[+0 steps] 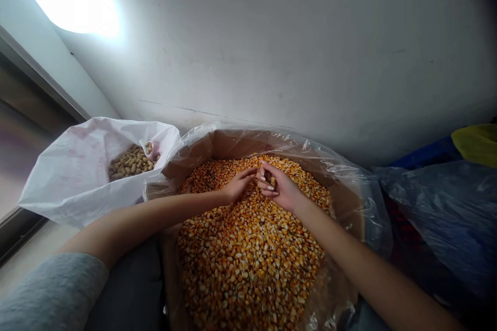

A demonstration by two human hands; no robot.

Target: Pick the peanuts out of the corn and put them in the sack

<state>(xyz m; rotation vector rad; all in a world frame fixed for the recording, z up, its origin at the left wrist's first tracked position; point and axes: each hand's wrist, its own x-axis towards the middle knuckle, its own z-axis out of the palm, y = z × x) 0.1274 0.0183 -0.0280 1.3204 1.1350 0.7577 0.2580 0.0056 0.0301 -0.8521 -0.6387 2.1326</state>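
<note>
Yellow-orange corn kernels (248, 253) fill a large box lined with clear plastic in front of me. My right hand (281, 186) is held over the corn, palm turned up. Its fingers curl around a few small brown pieces (271, 180), whose kind I cannot make out. Just left of it, my left hand (237, 187) reaches in low over the kernels. Its fingers are stretched toward the right hand's fingertips, slightly apart from the thumb, and nothing shows in them. Whether the two hands touch is unclear.
Left of the box stands an open white sack (85, 165) with peanuts in their shells (134, 161). Clear plastic lining (349, 165) folds over the cardboard rim. A plastic bag (446, 207) and a yellow cloth-like item (477, 144) lie at the right. A pale wall (272, 51) rises behind.
</note>
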